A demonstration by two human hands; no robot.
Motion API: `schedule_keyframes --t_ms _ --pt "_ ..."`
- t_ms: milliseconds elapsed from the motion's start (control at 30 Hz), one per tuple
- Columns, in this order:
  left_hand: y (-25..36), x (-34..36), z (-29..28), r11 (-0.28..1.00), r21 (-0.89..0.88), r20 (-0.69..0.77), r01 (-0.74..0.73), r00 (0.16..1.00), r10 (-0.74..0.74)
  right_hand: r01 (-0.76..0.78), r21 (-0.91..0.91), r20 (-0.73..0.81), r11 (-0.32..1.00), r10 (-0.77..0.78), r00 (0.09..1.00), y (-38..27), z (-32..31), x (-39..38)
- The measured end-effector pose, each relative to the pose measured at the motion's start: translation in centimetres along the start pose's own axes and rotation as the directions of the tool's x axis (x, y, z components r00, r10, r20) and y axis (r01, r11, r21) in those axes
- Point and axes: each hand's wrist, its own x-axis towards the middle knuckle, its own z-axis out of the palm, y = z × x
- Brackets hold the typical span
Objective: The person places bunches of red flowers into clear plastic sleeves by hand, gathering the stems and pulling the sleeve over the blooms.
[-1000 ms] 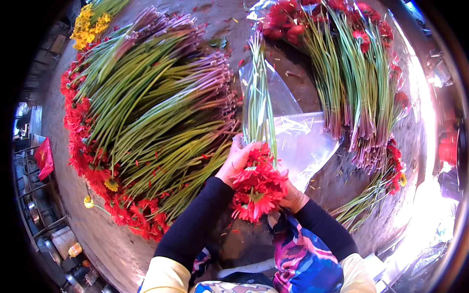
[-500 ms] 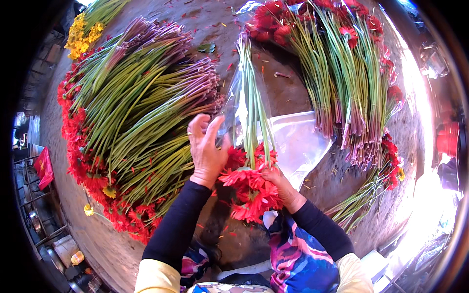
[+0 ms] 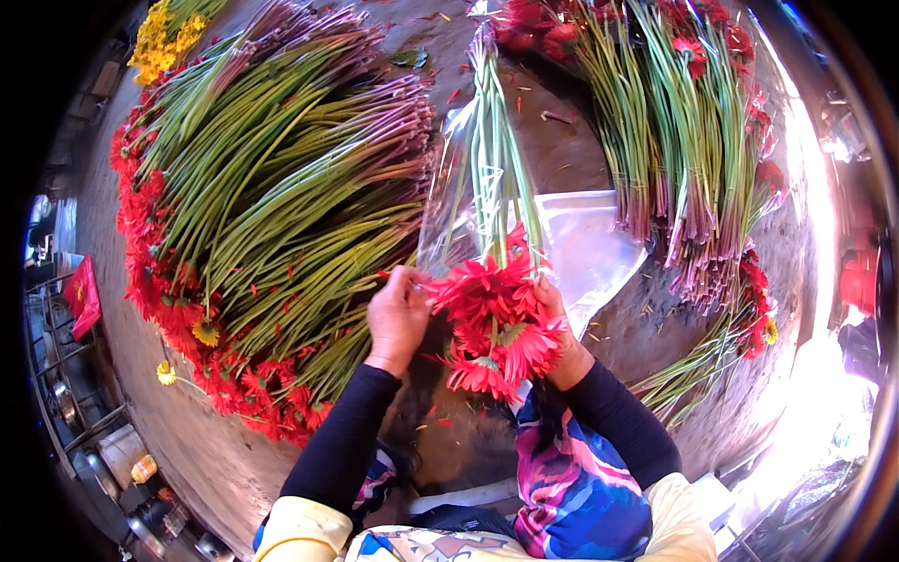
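Note:
A bunch of red gerbera daisies point(image 3: 492, 314) lies in front of me, flower heads toward me and green stems pointing away. A clear plastic sleeve point(image 3: 449, 211) surrounds the stems and flares wide near the flowers. My left hand point(image 3: 396, 318) is closed in a pinch at the sleeve's left edge, beside the blooms. On the other side, my right hand point(image 3: 562, 337) grips the sleeve's right edge close against the flowers. Red petals partly cover the right fingers.
A large pile of red gerberas point(image 3: 281, 197) with long stems fills the left. Bundles of sleeved gerberas point(image 3: 670, 140) lie at the far right. Flat clear plastic sleeves point(image 3: 599, 244) are spread beside my right hand. Yellow flowers point(image 3: 164, 42) sit at the far left.
My left hand, open with raised fingers before, has come down and closed on the sleeve's edge. The sleeve's mouth is spread wider around the flowers. My right hand stays beside the blooms.

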Motion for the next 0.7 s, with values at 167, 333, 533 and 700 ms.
schedule_keyframes --t_ms 167,333,533,700 --pt "2.6 -4.1 0.9 0.859 -0.512 0.097 0.0 0.994 0.058 0.175 -0.194 0.081 0.965 -0.162 0.984 0.3 -0.1 0.7" --pt "4.0 -2.3 -2.4 0.77 -0.633 -0.042 0.079 0.99 -0.136 0.19 -0.465 -0.088 0.865 -0.258 0.962 0.2 -1.5 1.0" --pt "6.8 -2.0 -3.3 0.831 -0.092 -0.192 -0.549 0.829 0.526 0.227 -0.648 -0.047 0.727 -0.335 0.941 1.4 -3.9 1.4" --pt "1.9 -4.7 -3.4 0.851 0.144 -0.063 -0.505 0.853 0.518 -0.124 -0.112 -0.086 0.986 0.115 0.99 -1.7 0.5 -0.1"
